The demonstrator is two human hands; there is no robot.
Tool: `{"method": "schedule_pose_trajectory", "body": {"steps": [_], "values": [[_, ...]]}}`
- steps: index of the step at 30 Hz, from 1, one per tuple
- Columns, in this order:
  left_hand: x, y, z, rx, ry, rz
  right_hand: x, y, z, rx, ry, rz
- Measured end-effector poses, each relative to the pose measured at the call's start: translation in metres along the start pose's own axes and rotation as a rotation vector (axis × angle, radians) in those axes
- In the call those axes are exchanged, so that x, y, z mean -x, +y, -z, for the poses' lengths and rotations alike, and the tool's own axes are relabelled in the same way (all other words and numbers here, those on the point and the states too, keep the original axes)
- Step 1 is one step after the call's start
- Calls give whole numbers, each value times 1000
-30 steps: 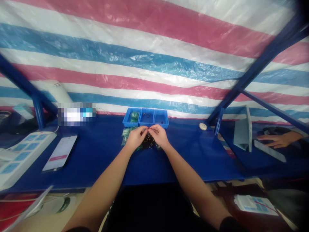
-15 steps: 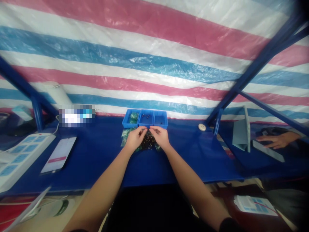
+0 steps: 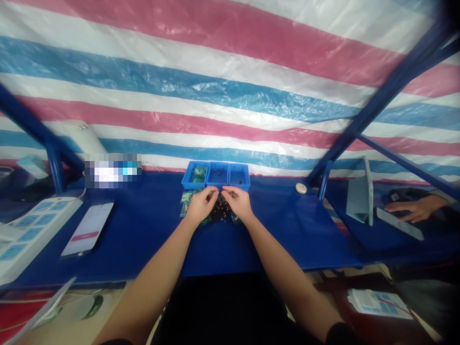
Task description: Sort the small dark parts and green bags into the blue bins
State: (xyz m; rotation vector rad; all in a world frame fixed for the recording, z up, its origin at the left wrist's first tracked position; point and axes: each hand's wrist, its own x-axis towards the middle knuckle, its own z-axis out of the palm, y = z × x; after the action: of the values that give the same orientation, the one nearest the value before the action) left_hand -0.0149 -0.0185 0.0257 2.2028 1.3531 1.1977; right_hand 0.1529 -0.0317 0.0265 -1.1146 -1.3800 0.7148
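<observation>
My left hand point(image 3: 201, 205) and my right hand point(image 3: 237, 202) face each other over a pile of small dark parts point(image 3: 221, 209) with light and brassy bits. The fingers of both hands are pinched close together; whatever they hold is too small to make out. Just beyond the fingertips stand three joined blue bins. Green items, perhaps in plastic, lie in the left bin point(image 3: 184, 184). A few dark bits sit in the middle bin point(image 3: 217, 182) and the right bin point(image 3: 245, 181). Small clear bags with green contents point(image 3: 186, 197) lie left of the pile, partly behind my left hand.
On the blue table point(image 3: 287, 235), a phone point(image 3: 88, 229) and a white power strip point(image 3: 36, 235) lie at left. A round pale object point(image 3: 301, 188) is at right, near a blue frame post point(image 3: 324, 181). Further right, another person's hand point(image 3: 413, 208) touches a phone point(image 3: 402, 224) beside a tablet stand point(image 3: 359, 196).
My two hands stay almost in place, fingertips still pinched above the pile. At right, the other person's hand has shifted slightly over the phone.
</observation>
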Motion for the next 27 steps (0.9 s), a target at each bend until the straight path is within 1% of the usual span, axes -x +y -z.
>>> {"method": "schedule_pose_trajectory", "body": {"steps": [7,14,20,27], "values": [[0,1,1,5,-16,14,1,-1,0,5,1,-1],[0,-1,-2,30,11,20,0,-1,1,15,2,-3],[-1,-3,-4,16,-2,19,0,3,0,-6,-3,-9],[0,-1,-2,11,-13,31,0,4,-1,-3,-5,-2]]}}
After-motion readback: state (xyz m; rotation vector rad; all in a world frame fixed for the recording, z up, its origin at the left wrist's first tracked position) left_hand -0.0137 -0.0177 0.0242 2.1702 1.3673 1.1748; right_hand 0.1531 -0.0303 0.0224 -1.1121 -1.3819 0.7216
